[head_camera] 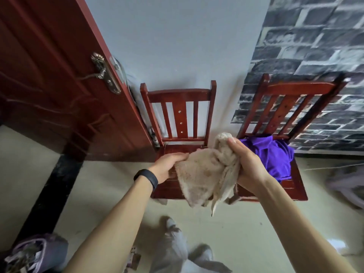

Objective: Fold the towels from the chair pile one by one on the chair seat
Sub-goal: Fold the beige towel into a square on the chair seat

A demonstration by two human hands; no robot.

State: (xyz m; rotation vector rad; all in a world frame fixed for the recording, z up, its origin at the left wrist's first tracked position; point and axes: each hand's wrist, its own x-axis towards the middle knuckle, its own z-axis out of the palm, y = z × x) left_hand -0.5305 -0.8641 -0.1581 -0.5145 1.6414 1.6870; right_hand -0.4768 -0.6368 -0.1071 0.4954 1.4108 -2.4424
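Towel bunched between your two hands, over the seat

Your right hand [246,164] clenches the towel [204,172] by its gathered end at 3 o'clock, thumb pointing to 12. Your left hand [169,166] pinches the free edge at 9, fingers curled over it, and is the hand nearer the seat [165,191]. The cloth's long axis hangs from 1 down to 6, past the seat's front edge. To spread it, you would likely draw your hands apart along 9–3. The purple pile [271,154] waits on the other chair [295,89] at 3.
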